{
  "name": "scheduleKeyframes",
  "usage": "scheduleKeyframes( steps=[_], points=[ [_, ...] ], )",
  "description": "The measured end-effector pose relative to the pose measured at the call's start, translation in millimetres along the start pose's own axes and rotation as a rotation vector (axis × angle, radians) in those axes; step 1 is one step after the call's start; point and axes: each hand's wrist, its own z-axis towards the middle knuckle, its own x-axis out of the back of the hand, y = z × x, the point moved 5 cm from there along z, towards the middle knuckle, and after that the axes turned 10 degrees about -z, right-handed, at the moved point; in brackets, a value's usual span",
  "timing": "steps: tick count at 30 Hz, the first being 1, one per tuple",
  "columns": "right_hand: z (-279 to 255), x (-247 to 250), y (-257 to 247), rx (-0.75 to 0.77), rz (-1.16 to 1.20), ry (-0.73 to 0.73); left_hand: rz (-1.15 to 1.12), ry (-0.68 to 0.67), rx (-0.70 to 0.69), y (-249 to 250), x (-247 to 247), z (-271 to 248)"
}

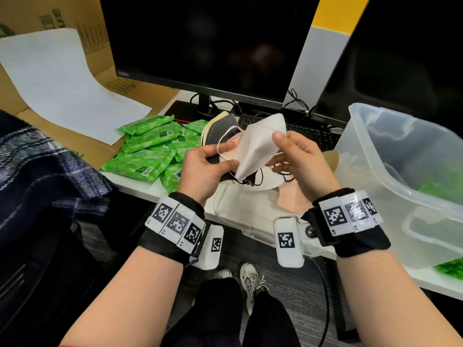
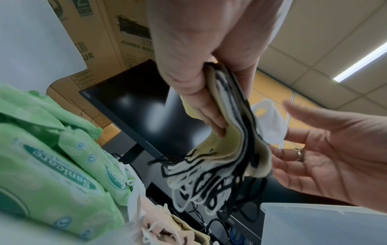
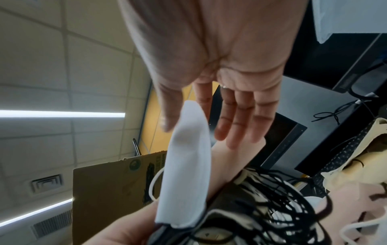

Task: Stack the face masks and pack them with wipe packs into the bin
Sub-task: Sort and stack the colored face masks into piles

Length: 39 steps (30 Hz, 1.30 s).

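My left hand grips a fanned stack of face masks in black, beige and white above the desk; their ear loops dangle below. A white face mask lies on top of the stack. My right hand pinches it, thumb on top and fingers beneath. Several green wipe packs are piled on the desk to the left. More loose masks, white and pink, lie under my hands. The clear plastic bin stands at the right with something green showing through its wall.
Two dark monitors and a keyboard stand behind the masks. A cardboard sheet with white paper lies at the back left. A plaid cloth is at the left, and the desk's front edge runs just below my wrists.
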Motion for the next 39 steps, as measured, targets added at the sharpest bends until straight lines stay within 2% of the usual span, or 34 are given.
scheduleKeyframes(
  steps=[3,7,9,12,14,16,19,22,26,29,35,39],
  points=[
    [-0.2,-1.0,-2.5,0.053,-0.075,0.038,0.006,-0.005,-0.004,-0.2,-1.5,-0.6],
    [2.8,5.4,0.4,0.025,0.032,0.127,-0.008,0.03,-0.009,-0.3,2.5,0.9],
    [4.2,15.8,3.2,-0.021,0.05,0.232,0.0,0.067,-0.018,1.3,8.2,3.7],
    [5.2,38.3,9.6,-0.065,0.02,0.468,0.012,0.122,-0.048,4.1,16.6,8.5],
    [5.2,47.4,11.5,-0.073,-0.029,0.557,0.025,0.149,-0.065,5.4,19.7,10.0],
    [7.7,46.1,8.0,-0.037,-0.142,0.5,0.029,0.153,-0.066,5.4,20.5,10.1],
    [9.3,21.1,-2.6,0.065,-0.306,0.177,0.033,0.108,-0.062,7.4,15.4,6.6],
    [6.8,-3.0,-10.3,0.094,-0.43,-0.082,-0.005,-0.012,-0.06,11.2,5.2,-0.7],
    [2.9,-18.7,-17.1,0.108,-0.456,-0.259,0.023,-0.111,-0.083,13.7,-3.6,-7.8],
    [1.3,-20.8,-17.6,0.086,-0.402,-0.28,0.107,-0.107,-0.107,12.4,-3.3,-7.3],
    [0.0,-6.7,-6.4,0.032,-0.363,-0.183,0.031,-0.014,-0.082,8.9,2.1,-1.7],
    [3.2,6.1,-4.8,0.036,-0.099,-0.006,-0.017,0.068,-0.098,8.3,8.7,2.8]
  ],
)
